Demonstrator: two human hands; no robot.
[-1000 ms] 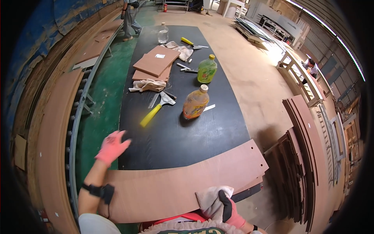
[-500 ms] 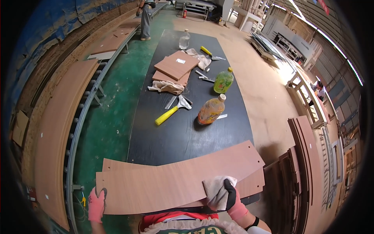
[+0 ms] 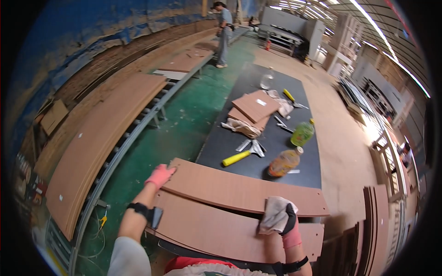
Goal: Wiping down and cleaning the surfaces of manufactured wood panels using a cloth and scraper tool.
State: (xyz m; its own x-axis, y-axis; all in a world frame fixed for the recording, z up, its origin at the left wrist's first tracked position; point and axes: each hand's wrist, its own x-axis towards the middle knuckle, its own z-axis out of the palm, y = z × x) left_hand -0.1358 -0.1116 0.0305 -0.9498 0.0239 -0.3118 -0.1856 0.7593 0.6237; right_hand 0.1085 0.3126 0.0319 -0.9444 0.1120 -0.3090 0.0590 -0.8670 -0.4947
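Two long wood-veneer panels with small holes at their ends lie across the near end of a black-topped table (image 3: 216, 152). My left hand (image 3: 161, 175), in a pink glove, grips the left end of the farther panel (image 3: 244, 187). My right hand (image 3: 291, 227), in a pink and dark glove, is closed on a bunched whitish cloth (image 3: 275, 212). That cloth touches the farther panel's near edge, above the nearer panel (image 3: 207, 225). A dark gap shows between the two panels toward the right.
Beyond the panels are a yellow-handled scraper (image 3: 244, 155), an orange-labelled bottle (image 3: 284, 163), a green bottle (image 3: 303, 133) and stacked small boards (image 3: 255, 106). A roller conveyor (image 3: 138, 129) carrying panels runs along the left. Another person (image 3: 223, 34) stands beside it. More panels (image 3: 375, 221) stand right.
The farther panel has slid away from me off the nearer one, uncovering it. My left hand moved forward with its end. My right hand still holds the cloth. The view has swung left.
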